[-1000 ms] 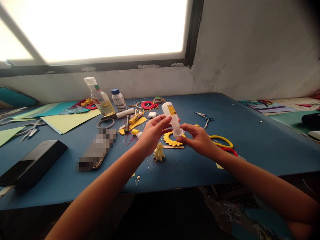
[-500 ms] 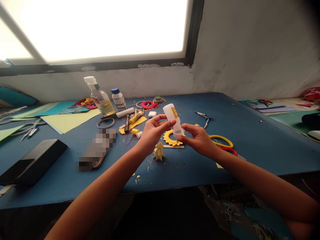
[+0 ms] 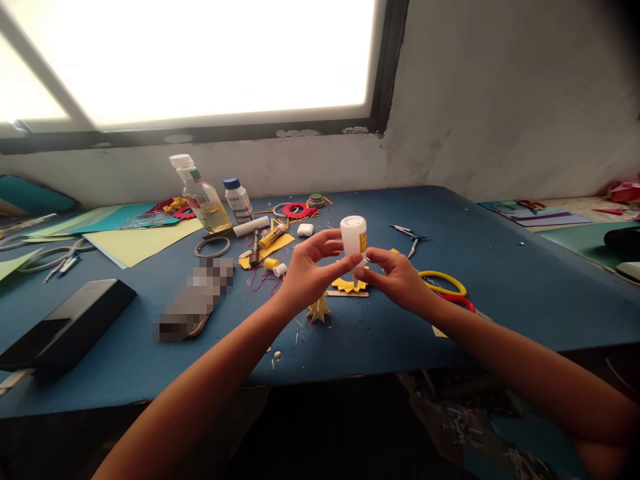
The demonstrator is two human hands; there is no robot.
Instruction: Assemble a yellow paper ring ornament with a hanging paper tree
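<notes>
My left hand [image 3: 323, 267] is closed around a small white glue bottle [image 3: 353, 237], held upside down above the table. My right hand [image 3: 393, 272] pinches the bottle's lower end, where a clear cap sits mostly behind the fingers. Below and behind the bottle lies a yellow zigzag-edged paper ring [image 3: 345, 285], partly hidden by my hands. A wooden craft stick [image 3: 347, 294] is in front of the ring. Under my left wrist stands a little yellow paper tree [image 3: 319, 310], its top covered by the hand.
Yellow- and red-handled scissors [image 3: 445, 283] lie by my right forearm. A compass [image 3: 410, 235] is farther back. At left are a black box [image 3: 75, 320], a blurred phone-like object [image 3: 197, 300], a tilted bottle of yellowish liquid [image 3: 205, 207], a blue-capped bottle [image 3: 239, 200] and paper sheets [image 3: 145, 237].
The bottle has turned from a slant to nearly vertical, its flat base now showing on top. My left hand has shifted slightly right and down, hiding the tree's top.
</notes>
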